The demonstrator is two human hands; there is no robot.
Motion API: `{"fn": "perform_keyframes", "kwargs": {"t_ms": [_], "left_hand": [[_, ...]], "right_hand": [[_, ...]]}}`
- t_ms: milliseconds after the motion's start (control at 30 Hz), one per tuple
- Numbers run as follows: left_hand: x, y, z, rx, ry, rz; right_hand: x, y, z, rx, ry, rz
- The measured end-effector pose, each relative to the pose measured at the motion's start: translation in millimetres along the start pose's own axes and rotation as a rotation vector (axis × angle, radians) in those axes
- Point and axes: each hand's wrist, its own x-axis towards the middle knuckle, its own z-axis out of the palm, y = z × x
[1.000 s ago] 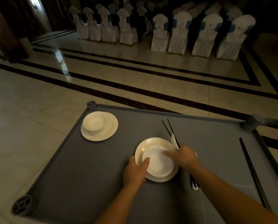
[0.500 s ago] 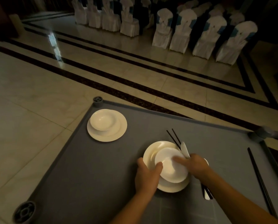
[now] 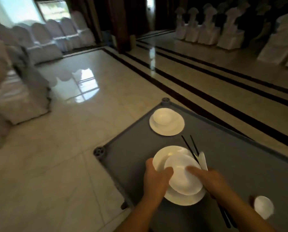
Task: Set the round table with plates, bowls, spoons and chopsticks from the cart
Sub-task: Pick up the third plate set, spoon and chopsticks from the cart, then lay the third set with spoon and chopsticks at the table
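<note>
Standing in a dim banquet hall, a person leans over a grey cart whose flat top serves as the counter for the tableware. Far to the left, rows of white-covered chairs line the glossy tiled floor, which carries dark inlaid stripes running off to the right. At the far left corner of the cart sits a white plate with a small white bowl resting on it, untouched. Nearer, the left hand grips the left rim of a second white plate, its fingers curled under the edge and the thumb pressed on top beside the bowl. A wide shallow bowl lies on that plate, tilted and slid toward the near right rim. The right hand holds the plate's right side, thumb laid on the bowl, its fingers closed around a pair of black chopsticks and a white spoon at once; the chopstick tips stick out past the plate on the far side, and their other ends trail behind the wrist. Whether the plate is lifted clear of the counter I cannot tell. Near the right forearm, another small white piece of crockery sits blurred on the cart. More covered chairs stand far right.
</note>
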Motion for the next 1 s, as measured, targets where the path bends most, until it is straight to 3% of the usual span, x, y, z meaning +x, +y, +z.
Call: {"fn": "perform_keyframes", "kwargs": {"t_ms": [167,433,667,1000], "left_hand": [[-41.0,-9.6,-85.7,-0.031,0.306,-0.030],[-149.0,-43.4,-225.7,-0.243,0.769,-0.025],[-281.3,-115.7,-310.3,-0.388,1.053,-0.109],[-475.5,-218.5,-408.2,-0.553,1.405,-0.137]], "right_hand": [[-22.8,-22.8,80.0,-0.141,-0.295,0.023],[-125.6,-44.9,226.1,-0.370,-0.641,-0.238],[-254.6,18.3,323.8,-0.549,-0.808,-0.434],[-442.7,129.1,442.9,-0.789,-1.129,-0.500]]}}
